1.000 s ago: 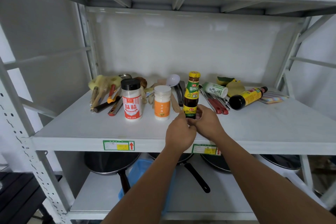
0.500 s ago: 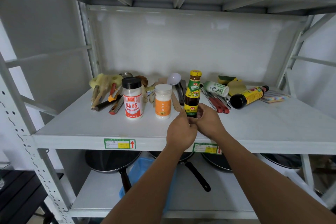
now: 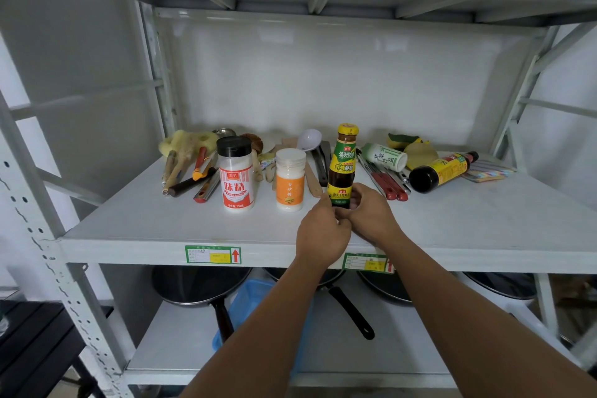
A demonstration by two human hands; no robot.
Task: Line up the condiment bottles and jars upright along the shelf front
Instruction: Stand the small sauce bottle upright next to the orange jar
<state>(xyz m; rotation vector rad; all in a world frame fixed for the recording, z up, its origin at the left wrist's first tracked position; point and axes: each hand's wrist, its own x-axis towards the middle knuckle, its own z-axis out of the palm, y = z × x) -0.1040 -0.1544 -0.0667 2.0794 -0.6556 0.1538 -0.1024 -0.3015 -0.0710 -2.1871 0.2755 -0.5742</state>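
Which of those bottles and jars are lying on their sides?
Two: the white canister with green lettering and the dark bottle with the yellow label, both at the right rear. The other three stand upright.

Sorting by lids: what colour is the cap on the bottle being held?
Yellow cap on the dark sauce bottle, seen in the head view.

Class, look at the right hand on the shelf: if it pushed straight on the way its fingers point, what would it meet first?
The right hand points left and slightly back, and its fingers already touch the base of the upright sauce bottle. Beyond that, probably the left hand, though depth is unclear.
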